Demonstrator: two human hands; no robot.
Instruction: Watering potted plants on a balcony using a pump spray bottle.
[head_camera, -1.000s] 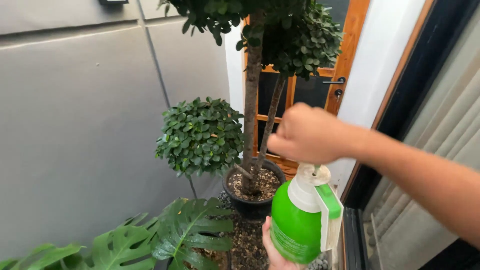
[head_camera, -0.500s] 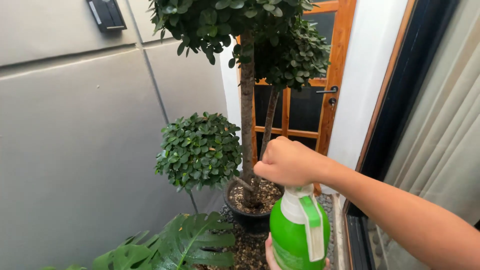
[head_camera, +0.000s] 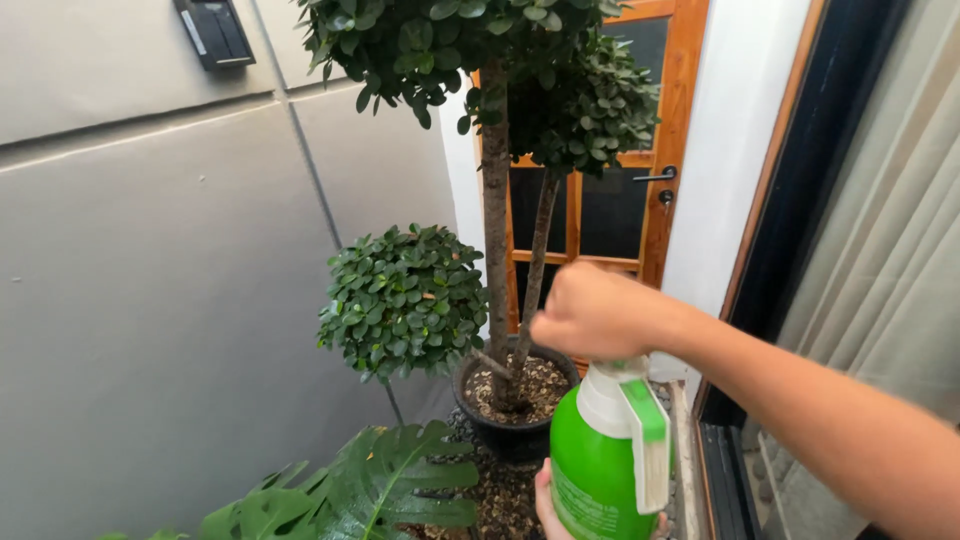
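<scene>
Lower centre: left hand cups green spray bottle steady; right hand fisted over top, probably gripping pump knob.

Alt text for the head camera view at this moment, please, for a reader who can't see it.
A person's right hand is closed over the top of a green spray bottle with a white head, while the left hand cups the bottle from below. Behind stand a potted topiary tree in a dark pot, a grey wall and a wooden door.
</scene>
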